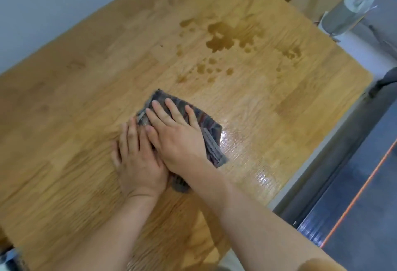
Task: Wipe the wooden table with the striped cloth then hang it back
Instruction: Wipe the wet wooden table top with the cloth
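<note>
As I look down through the head camera, the striped cloth [207,125] lies folded and flattened near the middle of the wooden bench [71,103], under both hands. My right hand [178,139] rests palm down on top of it. Its fingers are straight and spread, pointing away from me, and cloth shows beyond the fingertips and along the hand's right side. My left hand [139,159] lies just beside it, also palm down with straight fingers close together. Its inner edge is tucked under the right hand's thumb side, and its fingertips reach the cloth's left border. Neither hand curls around the fabric; both press it flat. A small fold of cloth pokes out between the two wrists, nearer to me. Both forearms are bare and come in from the bottom of the view, the right one crossing at a slant. A glossy wet streak [238,141] shines on the bench just right of the cloth. Farther away, well apart from the hands, dark blotches of spilled liquid [221,36] dot the wood.
</note>
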Action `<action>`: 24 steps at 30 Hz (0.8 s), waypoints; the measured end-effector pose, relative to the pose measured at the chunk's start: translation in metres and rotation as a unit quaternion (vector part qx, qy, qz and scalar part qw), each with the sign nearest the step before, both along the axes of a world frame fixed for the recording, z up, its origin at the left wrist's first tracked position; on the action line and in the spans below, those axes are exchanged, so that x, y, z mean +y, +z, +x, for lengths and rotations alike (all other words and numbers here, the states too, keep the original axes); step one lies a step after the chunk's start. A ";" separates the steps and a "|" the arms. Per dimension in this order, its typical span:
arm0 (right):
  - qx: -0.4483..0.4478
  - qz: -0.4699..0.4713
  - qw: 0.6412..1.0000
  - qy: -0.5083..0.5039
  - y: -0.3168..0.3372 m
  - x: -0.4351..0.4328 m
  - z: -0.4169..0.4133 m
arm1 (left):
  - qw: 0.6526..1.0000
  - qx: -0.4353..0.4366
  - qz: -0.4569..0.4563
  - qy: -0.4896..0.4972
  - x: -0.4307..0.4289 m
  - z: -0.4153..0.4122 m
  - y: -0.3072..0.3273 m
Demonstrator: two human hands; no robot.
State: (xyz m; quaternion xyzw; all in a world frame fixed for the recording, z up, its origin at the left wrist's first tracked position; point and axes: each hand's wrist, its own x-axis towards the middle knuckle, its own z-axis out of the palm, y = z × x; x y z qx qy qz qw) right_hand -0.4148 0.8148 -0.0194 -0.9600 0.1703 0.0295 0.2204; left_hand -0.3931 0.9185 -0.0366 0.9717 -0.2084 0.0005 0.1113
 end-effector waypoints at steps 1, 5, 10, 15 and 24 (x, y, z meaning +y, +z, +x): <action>-0.009 0.006 0.999 0.044 0.000 -0.006 0.005 | 1.000 0.001 -0.005 0.002 0.000 0.000 0.000; -0.068 -0.085 0.992 -0.066 -0.011 -0.080 -0.030 | 1.000 -0.002 0.008 -0.004 -0.001 -0.001 0.001; 0.041 -0.089 0.948 -0.301 -0.004 -0.080 -0.034 | 1.000 0.024 0.008 0.001 -0.004 -0.001 0.004; -0.007 -0.038 0.994 0.105 -0.003 -0.014 0.025 | 0.999 0.030 -0.021 0.017 -0.003 0.002 0.005; -0.028 -0.092 0.991 0.093 -0.011 -0.042 -0.081 | 0.996 0.057 -0.067 -0.006 -0.012 0.037 0.020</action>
